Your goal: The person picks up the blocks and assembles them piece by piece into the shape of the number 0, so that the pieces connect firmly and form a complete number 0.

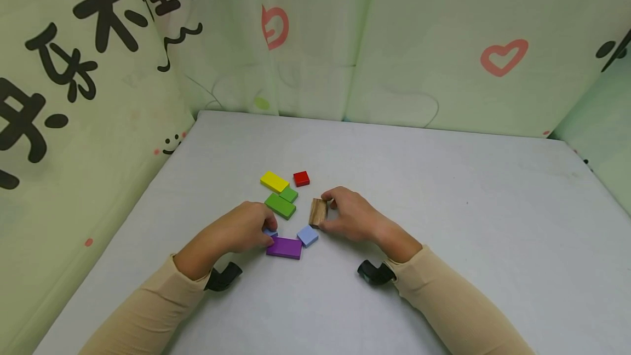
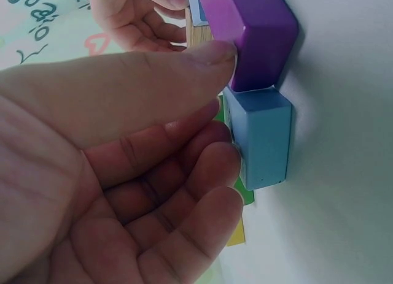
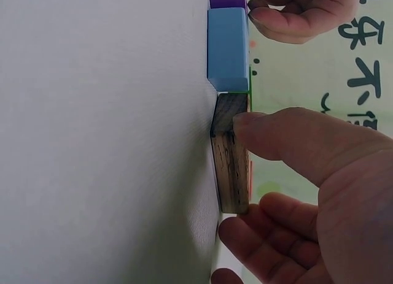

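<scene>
A brown wood-grain block [image 1: 317, 212] stands on the table, and my right hand [image 1: 355, 215] pinches it lengthwise, thumb on the near end and a fingertip at the far end. My left hand [image 1: 244, 226] is at the left end of the purple block [image 1: 284, 248]. Its thumb tip rests against the purple block's corner; loosely bent fingers lie at a light blue block [image 2: 264, 137] that the hand mostly covers in the head view. Another light blue block [image 1: 308, 236] sits between the purple and wooden ones, close to both.
Beyond my left hand lie a long green block [image 1: 280, 206], a short green block [image 1: 288, 194] and a yellow block [image 1: 274, 182], in a diagonal chain. A small red block [image 1: 301, 178] stands apart to their right. The white table [image 1: 468, 207] ends at printed cloth walls [image 1: 419, 32].
</scene>
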